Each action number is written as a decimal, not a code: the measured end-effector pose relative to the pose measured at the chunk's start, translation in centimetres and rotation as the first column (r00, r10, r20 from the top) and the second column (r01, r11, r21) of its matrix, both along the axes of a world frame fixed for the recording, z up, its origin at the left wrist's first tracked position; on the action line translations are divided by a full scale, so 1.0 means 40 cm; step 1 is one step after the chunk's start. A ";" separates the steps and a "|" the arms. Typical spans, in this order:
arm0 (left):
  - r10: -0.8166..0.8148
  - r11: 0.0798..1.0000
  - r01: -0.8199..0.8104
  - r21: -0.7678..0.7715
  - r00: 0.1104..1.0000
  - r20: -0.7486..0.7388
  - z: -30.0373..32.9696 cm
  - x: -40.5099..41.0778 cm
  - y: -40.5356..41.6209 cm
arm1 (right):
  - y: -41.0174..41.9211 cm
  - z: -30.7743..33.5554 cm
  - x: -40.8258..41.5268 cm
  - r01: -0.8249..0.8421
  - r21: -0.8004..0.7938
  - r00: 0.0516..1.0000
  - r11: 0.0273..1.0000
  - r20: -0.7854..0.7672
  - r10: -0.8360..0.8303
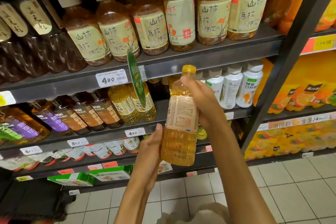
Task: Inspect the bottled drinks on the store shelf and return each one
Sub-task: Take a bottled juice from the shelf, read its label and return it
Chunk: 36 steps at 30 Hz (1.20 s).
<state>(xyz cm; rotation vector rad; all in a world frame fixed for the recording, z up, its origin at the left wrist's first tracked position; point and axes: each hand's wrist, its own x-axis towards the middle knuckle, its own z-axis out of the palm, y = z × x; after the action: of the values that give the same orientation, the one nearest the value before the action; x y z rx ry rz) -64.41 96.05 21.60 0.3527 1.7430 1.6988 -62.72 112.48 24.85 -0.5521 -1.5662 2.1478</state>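
Note:
I hold a yellow drink bottle (181, 127) with a yellow cap upright in front of the shelves, its printed back label turned toward me. My right hand (201, 100) grips its upper half from the right, fingers wrapped round the shoulder and label. My left hand (152, 143) holds the lower half from the left, thumb along the bottle's side. Two matching yellow bottles (132, 103) stand on the middle shelf (109, 132), with a gap to their right.
The top shelf (200, 56) carries amber tea bottles (151, 23) with cream labels. Dark bottles (87, 112) stand left on the middle shelf, white bottles (234, 85) at the right. A green hanging tag (136, 82) sticks out. Orange juice packs (298, 100) fill the right rack. Tiled floor (281, 187) lies below.

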 end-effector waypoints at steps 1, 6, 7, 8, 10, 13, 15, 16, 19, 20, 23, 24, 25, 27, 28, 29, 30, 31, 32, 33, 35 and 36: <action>0.009 1.000 -0.009 0.016 1.000 0.002 0.000 0.000 0.001 | 0.006 0.002 0.004 -0.011 -0.063 1.000 0.998 -0.017 0.009; -0.083 0.980 0.046 0.195 0.979 0.185 0.004 0.014 0.011 | 0.015 0.005 0.009 -0.153 -0.314 0.970 0.937 -0.229 0.081; -0.116 0.971 0.057 0.232 0.962 0.248 0.004 0.017 0.010 | 0.014 0.003 0.008 -0.178 -0.326 0.956 0.929 -0.281 0.084; -0.147 0.965 0.074 0.250 0.946 0.287 0.007 0.018 0.007 | 0.014 0.002 0.007 -0.204 -0.336 0.942 0.920 -0.324 0.090; -0.182 0.964 0.119 0.238 0.947 0.265 0.007 0.017 0.002 | 0.018 0.007 0.007 -0.220 -0.336 0.934 0.916 -0.342 0.099; -0.134 0.984 0.119 0.132 0.985 0.107 0.023 0.019 -0.001 | 0.025 0.011 0.006 -0.164 -0.230 0.969 0.959 -0.222 0.112; -0.091 0.995 0.091 0.029 0.996 -0.006 0.040 0.017 -0.003 | 0.021 0.017 0.009 -0.144 -0.137 0.977 0.980 -0.175 0.120; -0.071 0.997 0.071 -0.004 0.997 -0.038 0.042 0.016 -0.004 | 0.016 0.019 0.011 -0.130 -0.114 0.979 0.985 -0.169 0.109; -0.063 0.997 0.060 -0.039 0.994 -0.085 0.045 0.025 -0.001 | 0.007 0.016 0.015 -0.103 -0.087 0.982 0.991 -0.166 0.088; -0.060 0.998 0.057 -0.037 0.993 -0.099 0.046 0.031 0.001 | 0.005 0.017 0.017 -0.109 -0.076 0.980 0.991 -0.172 0.095; -0.067 0.998 0.064 -0.024 0.988 -0.136 0.042 0.030 0.003 | 0.007 0.019 0.020 -0.128 -0.093 0.971 0.987 -0.212 0.106; -0.075 0.997 0.073 -0.021 0.986 -0.148 0.040 0.027 0.003 | 0.008 0.020 0.021 -0.135 -0.105 0.968 0.985 -0.227 0.109; -0.086 0.996 0.085 -0.018 0.984 -0.157 0.038 0.025 0.002 | 0.007 0.021 0.021 -0.144 -0.113 0.964 0.983 -0.240 0.114; -0.109 0.994 0.110 -0.002 0.982 -0.156 0.036 0.031 0.001 | 0.006 0.022 0.020 -0.156 -0.120 0.957 0.980 -0.262 0.120; -0.116 0.993 0.118 0.003 0.982 -0.149 0.036 0.034 0.001 | 0.005 0.023 0.019 -0.158 -0.121 0.953 0.980 -0.280 0.119; -0.121 0.992 0.123 0.004 0.982 -0.142 0.035 0.037 0.001 | 0.003 0.025 0.019 -0.154 -0.117 0.949 0.981 -0.296 0.113; -0.127 0.992 0.129 0.005 0.982 -0.142 0.036 0.038 0.001 | 0.000 0.026 0.019 -0.144 -0.104 0.948 0.984 -0.300 0.106; -0.133 0.991 0.136 0.010 0.979 -0.153 0.037 0.037 0.000 | -0.005 0.027 0.021 -0.132 -0.077 0.950 0.988 -0.295 0.104; -0.134 0.990 0.139 0.019 0.976 -0.174 0.036 0.035 -0.003 | -0.011 0.029 0.023 -0.121 -0.040 0.954 0.992 -0.281 0.105; -0.126 0.991 0.134 0.027 0.973 -0.195 0.034 0.031 -0.005 | -0.018 0.032 0.025 -0.112 -0.004 0.957 0.994 -0.268 0.107; -0.101 0.993 0.110 0.028 0.968 -0.228 0.032 0.024 -0.011 | -0.028 0.041 0.031 -0.130 0.081 0.951 0.988 -0.271 0.147; -0.091 0.995 0.100 0.024 0.965 -0.246 0.030 0.021 -0.012 | -0.030 0.048 0.035 -0.154 0.139 0.942 0.978 -0.278 0.188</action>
<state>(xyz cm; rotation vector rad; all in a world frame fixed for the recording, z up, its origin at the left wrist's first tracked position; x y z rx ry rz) -63.59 95.56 22.82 0.6776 1.8377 1.6761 -61.34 111.27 26.77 -0.0571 -1.6070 2.1277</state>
